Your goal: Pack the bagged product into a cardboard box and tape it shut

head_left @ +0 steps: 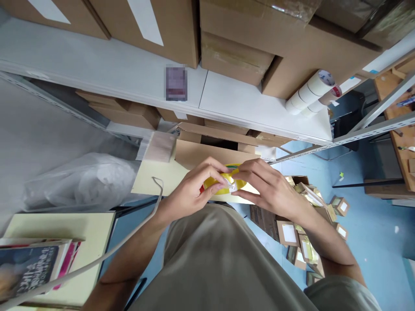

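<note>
We see bright, cool light, apparently from above, whitening shelf (240, 97). Shadow fills open carton (201, 152). We catch glare on clear tape (288, 8), glint on yellow item (239, 185). Wide lens tilts lines, stretches edges; plastic bag (97, 181) and books (35, 263) look soft. Coarse pixels mask small patch (176, 83) on shelf.

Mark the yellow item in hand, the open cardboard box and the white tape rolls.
Yellow item (228, 177): head view, middle of its visible surface.
Open cardboard box (207, 152): head view, its near panel.
White tape rolls (308, 93): head view, curved side of the stack.
</note>
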### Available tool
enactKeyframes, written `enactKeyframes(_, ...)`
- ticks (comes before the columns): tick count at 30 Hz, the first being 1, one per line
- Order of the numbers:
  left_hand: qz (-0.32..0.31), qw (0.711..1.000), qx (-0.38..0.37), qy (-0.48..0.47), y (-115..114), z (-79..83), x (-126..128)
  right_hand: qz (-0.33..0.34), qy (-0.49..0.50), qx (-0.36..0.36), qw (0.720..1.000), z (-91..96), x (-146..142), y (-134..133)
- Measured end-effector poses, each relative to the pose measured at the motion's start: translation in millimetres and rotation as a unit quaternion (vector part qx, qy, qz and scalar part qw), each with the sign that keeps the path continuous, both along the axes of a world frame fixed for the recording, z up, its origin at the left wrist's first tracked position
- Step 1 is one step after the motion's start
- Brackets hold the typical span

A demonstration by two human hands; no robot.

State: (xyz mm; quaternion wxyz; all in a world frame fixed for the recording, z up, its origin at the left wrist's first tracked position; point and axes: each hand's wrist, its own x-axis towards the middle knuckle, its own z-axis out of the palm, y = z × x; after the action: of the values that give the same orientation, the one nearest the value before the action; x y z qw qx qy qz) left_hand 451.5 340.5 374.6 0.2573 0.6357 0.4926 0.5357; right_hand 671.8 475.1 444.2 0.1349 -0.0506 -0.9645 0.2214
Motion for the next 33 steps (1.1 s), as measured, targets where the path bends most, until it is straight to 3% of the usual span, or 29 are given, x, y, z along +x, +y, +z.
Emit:
enactKeyframes(7,-0.006,1.0,-0.002,0.013,-0.3,-1.6,2.2,0.009,-0.011,-0.009,1.0,1.2,7.0,-0.3)
enactKeyframes(16,-0.048,0.998,-0.025,0.039,0.4,8.4,9.2,0.033,-0.051,0.11,0.992,5.4,9.2,-1.7)
enactKeyframes(22,-0.075,0.993,-0.052,0.07,2.1,2.0,12.3,0.08,-0.046,0.245,0.965,-16.5,3.1,-3.0)
enactKeyframes(25,-0.077,0.993,-0.055,0.064,2.2,-5.6,12.0,0.077,-0.031,0.276,0.958,-32.5,2.2,-3.5)
enactKeyframes(29,-0.061,0.995,-0.057,0.05,2.5,-10.6,8.3,0.064,0.005,0.24,0.969,-45.6,5.1,-1.4)
enactKeyframes(33,-0.064,0.996,-0.046,0.037,4.0,-9.2,4.0,0.061,-0.004,0.096,0.993,-39.3,7.3,5.1)
